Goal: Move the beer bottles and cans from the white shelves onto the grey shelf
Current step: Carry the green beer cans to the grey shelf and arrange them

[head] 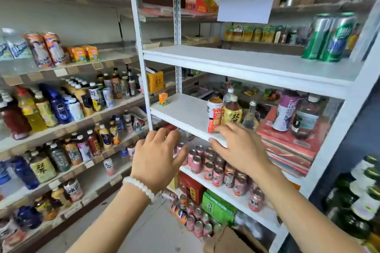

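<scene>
Two green beer cans (329,37) stand at the right end of the upper board of the white shelf unit (246,63). Green beer bottles (362,191) crowd the far right edge, partly cut off. My left hand (158,156), with a white bead bracelet on the wrist, hovers with fingers spread in front of the shelf post and holds nothing. My right hand (236,144) is stretched out flat over the front edge of the middle board, beside an orange-red can (213,115) and a yellow-labelled tea bottle (231,113). It grips nothing.
Many pink cans (216,168) fill the lower white board. Red flat boxes (292,144) carry a purple bottle and a dark jar. A green carton (218,205) and more cans sit near the floor. Grey-brown shelves (67,129) on the left hold assorted drinks.
</scene>
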